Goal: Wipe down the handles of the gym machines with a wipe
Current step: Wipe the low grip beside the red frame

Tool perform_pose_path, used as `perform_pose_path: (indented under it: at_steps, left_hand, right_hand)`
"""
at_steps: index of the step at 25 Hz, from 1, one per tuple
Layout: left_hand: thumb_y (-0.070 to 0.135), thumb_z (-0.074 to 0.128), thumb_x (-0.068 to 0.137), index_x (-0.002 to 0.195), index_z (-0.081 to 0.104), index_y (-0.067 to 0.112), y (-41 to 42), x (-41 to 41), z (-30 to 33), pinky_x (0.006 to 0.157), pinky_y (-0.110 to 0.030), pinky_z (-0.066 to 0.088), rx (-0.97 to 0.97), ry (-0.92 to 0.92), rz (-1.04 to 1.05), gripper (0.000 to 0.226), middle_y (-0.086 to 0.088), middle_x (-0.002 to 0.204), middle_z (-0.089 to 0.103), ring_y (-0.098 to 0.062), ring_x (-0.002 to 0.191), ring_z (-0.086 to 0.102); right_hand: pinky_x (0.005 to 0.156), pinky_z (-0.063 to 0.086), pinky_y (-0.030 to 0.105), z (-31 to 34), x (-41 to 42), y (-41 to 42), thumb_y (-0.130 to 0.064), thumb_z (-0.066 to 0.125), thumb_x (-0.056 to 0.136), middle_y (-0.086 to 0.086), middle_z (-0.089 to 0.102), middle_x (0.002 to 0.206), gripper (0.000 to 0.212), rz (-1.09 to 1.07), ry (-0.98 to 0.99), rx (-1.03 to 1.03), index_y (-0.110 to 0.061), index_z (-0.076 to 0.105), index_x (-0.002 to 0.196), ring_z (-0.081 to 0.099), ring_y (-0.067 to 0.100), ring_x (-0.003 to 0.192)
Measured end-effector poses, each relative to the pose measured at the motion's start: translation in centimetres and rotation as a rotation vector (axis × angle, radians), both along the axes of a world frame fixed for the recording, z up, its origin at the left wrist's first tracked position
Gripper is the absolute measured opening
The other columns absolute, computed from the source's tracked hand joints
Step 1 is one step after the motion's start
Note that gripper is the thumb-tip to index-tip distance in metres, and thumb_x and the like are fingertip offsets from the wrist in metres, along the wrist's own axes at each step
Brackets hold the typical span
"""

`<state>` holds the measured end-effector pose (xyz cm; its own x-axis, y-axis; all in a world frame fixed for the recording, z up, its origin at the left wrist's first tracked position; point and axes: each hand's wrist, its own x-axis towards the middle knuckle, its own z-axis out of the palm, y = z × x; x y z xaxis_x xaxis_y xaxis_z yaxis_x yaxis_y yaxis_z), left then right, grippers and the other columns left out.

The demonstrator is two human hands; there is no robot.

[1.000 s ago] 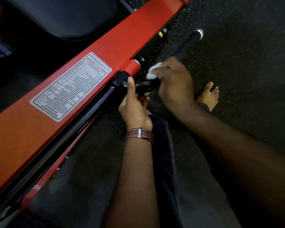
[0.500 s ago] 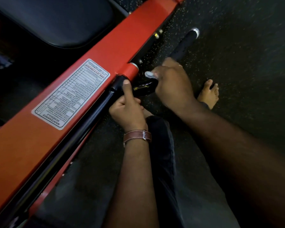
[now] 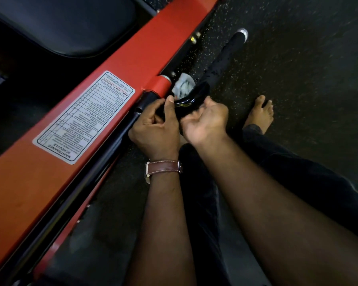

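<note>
Here, nearest the camera, the left hand (image 3: 154, 129) curls its fingers round the glossy black bend of the handle (image 3: 221, 62), just beside the red frame (image 3: 132, 58). The right hand (image 3: 207, 120), palm up, grips the same bend. Beyond them, the white wipe (image 3: 183, 85) lies against it; the textured grip runs farther away.

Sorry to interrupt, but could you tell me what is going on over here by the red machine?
A person is wiping a gym machine's handle. The left hand grips the glossy black bend of the handle next to the red frame. The right hand reaches under that bend, palm up, and a crumpled white wipe shows just beyond it. Whether the fingers hold the wipe is hidden. The textured grip runs on toward its silver end cap.
</note>
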<state>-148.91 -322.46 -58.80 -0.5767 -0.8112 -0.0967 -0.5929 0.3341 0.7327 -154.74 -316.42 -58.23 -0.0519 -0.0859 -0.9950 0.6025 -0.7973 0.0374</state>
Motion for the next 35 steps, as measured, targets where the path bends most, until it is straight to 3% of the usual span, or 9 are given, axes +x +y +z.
perform_pose_path:
  at_steps: [6,11,15,17,19,22,25,30,35]
  left_hand:
    - [0.023,0.075,0.083,0.084,0.078,0.025,-0.1,-0.6,0.7,0.045,-0.020,0.032,0.018,-0.007,-0.011,0.004,0.012,0.042,0.036,-0.006,0.039,0.033]
    - [0.021,0.074,0.083,0.080,0.080,0.016,0.0,-0.7,0.5,0.046,-0.019,0.031,0.033,-0.013,-0.015,0.008,0.014,0.044,0.035,-0.005,0.041,0.031]
    - [0.028,0.073,0.083,0.078,0.080,0.020,-0.3,-0.5,0.1,0.047,-0.023,0.031,0.021,-0.035,-0.020,0.012,0.012,0.042,0.033,-0.007,0.041,0.030]
    - [0.030,0.072,0.083,0.078,0.080,0.020,-0.3,-0.5,0.2,0.047,-0.024,0.032,0.022,-0.035,-0.030,0.014,0.012,0.041,0.034,-0.007,0.041,0.030]
    - [0.029,0.071,0.083,0.078,0.080,0.018,-0.3,-0.4,0.3,0.047,-0.023,0.031,0.024,-0.015,-0.046,0.014,0.013,0.042,0.033,-0.006,0.041,0.029]
    - [0.027,0.071,0.085,0.081,0.080,0.017,-0.4,-0.1,0.2,0.047,-0.021,0.032,0.037,-0.040,-0.079,0.015,0.014,0.043,0.036,-0.004,0.041,0.031]
    - [0.029,0.070,0.086,0.088,0.081,0.016,-0.8,-0.2,0.2,0.046,-0.025,0.039,0.098,-0.106,-0.084,0.018,-0.003,0.047,0.056,-0.006,0.041,0.044]
    - [0.024,0.067,0.088,0.094,0.080,0.010,-0.7,-0.5,0.9,0.063,-0.029,0.054,0.105,-0.130,-0.154,0.020,-0.004,0.071,0.073,-0.001,0.058,0.057]
    - [0.029,0.068,0.084,0.087,0.081,0.018,-1.4,-1.8,2.5,0.059,-0.030,0.050,-0.018,-0.305,-0.409,0.017,-0.007,0.064,0.070,-0.026,0.057,0.062]
  right_hand:
    - [0.072,0.058,0.031,0.8,2.1,-0.4,-0.044,0.039,0.105,0.009,0.071,0.097,0.046,0.157,0.071,0.027,-0.006,0.064,0.112,0.071,0.018,0.080]
    - [0.087,0.052,0.039,-1.1,0.3,1.8,-0.030,0.035,0.108,0.014,0.068,0.098,0.037,0.120,0.063,-0.026,-0.006,0.063,0.104,0.065,0.026,0.099]
    - [0.107,0.045,0.043,-2.4,3.4,0.3,-0.002,0.035,0.103,0.020,0.064,0.116,0.032,0.095,0.130,-0.085,-0.004,0.060,0.121,0.062,0.031,0.108]
    - [0.116,0.035,0.046,-0.9,5.0,-0.5,0.002,0.033,0.102,0.015,0.063,0.103,0.029,0.112,0.196,-0.135,-0.007,0.061,0.105,0.060,0.026,0.098]
    - [0.118,0.032,0.045,-1.9,3.5,0.4,0.006,0.031,0.101,0.013,0.062,0.095,0.031,0.061,0.190,-0.166,-0.006,0.059,0.097,0.060,0.031,0.105]
    - [0.104,0.041,0.042,-4.0,1.5,1.3,0.008,0.031,0.092,0.019,0.064,0.113,0.043,0.003,0.127,-0.180,0.005,0.056,0.127,0.045,0.039,0.135]
    - [0.116,0.033,0.046,-2.0,3.3,-0.1,0.010,0.027,0.091,0.024,0.061,0.115,0.044,0.153,0.179,-0.221,0.004,0.058,0.121,0.057,0.038,0.113]
    - [0.089,0.050,0.034,-2.8,-1.0,2.8,0.005,0.039,0.101,0.017,0.067,0.107,0.023,-0.045,0.010,0.036,-0.002,0.061,0.099,0.064,0.019,0.095]
    - [0.076,0.054,0.020,1.7,2.2,3.5,0.004,0.070,0.085,0.002,0.071,0.093,0.025,0.720,0.582,0.601,-0.015,0.067,0.101,0.067,0.007,0.082]
